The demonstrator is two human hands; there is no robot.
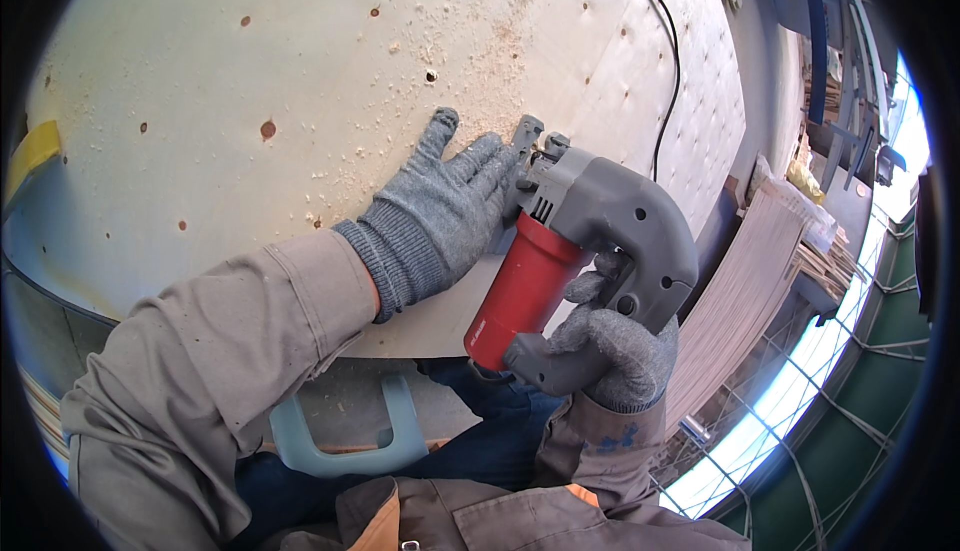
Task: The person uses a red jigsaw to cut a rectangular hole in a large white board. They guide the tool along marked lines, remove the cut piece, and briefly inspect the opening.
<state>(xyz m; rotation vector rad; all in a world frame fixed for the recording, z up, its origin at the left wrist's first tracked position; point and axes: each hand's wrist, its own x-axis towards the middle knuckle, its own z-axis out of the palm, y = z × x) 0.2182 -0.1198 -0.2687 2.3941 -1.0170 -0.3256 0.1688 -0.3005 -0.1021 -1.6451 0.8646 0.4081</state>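
- The right hand [630, 351], in a grey knit glove, is wrapped around the looped handle of a red-and-grey power tool [525, 286].
- The tool lies ahead and to the left of the right hand; its red barrel slants between the two hands, and its metal foot points away, just beyond the left fingertips.
- The left hand [440, 201], gloved alike, grips nothing: it is spread palm down on a pale wooden board [230, 61], thumb apart, fingers reaching toward the tool's front end. Whether they touch it, I cannot tell.
- Brown-grey sleeves [225, 321] cover both forearms behind the hands.
- Wood shavings [485, 86] lie scattered over the board ahead of the left hand, among dark reddish knots.
- Below the left hand, past the board's near edge, is a pale blue-green frame [340, 464].
- A black cord [676, 61] curves across the board ahead of the right hand.
- Right of the right hand stands a stack of wooden sheets [735, 301].
- Far left of the left hand is a yellow object [35, 161].
- Farthest right of the right hand, green sheeting [850, 461] hangs behind cords.
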